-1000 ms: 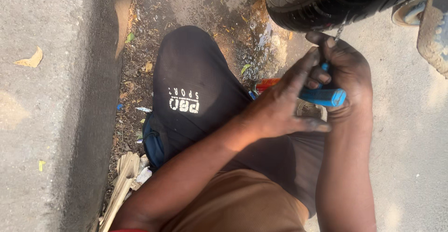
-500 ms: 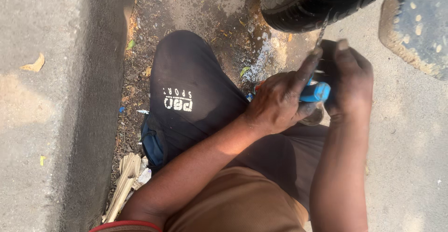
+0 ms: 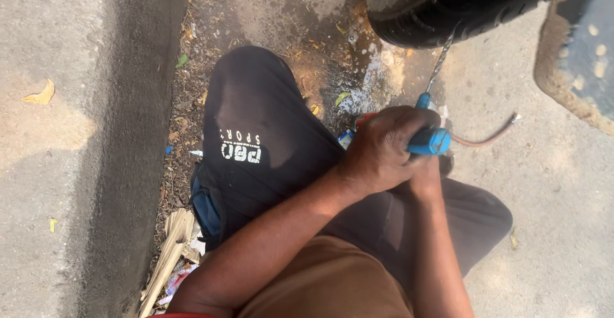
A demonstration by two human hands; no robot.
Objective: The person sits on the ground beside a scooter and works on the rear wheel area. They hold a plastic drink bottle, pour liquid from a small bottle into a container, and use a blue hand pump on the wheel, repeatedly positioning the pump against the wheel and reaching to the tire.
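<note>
My left hand [image 3: 382, 150] is closed around the blue handle [image 3: 430, 141] of a tool. Its twisted metal shaft [image 3: 440, 62] runs up to the black tyre [image 3: 460, 7] at the top of the view and meets the tread. My right hand [image 3: 427, 177] sits just under the handle, mostly hidden behind the left hand, so its grip is not visible. My knee in black trousers [image 3: 256, 119] is bent up to the left of both hands.
A thin reddish hose [image 3: 487, 140] lies on the concrete right of the hands. A worn vehicle panel [image 3: 585, 49] fills the top right. A raised kerb [image 3: 115, 139] runs along the left, with dirt, dry leaves and paper scraps [image 3: 174, 254] beside it.
The hands have drawn back from the tyre, and more of the metal shaft shows. The right hand has slipped from over the handle to beneath the left hand.
</note>
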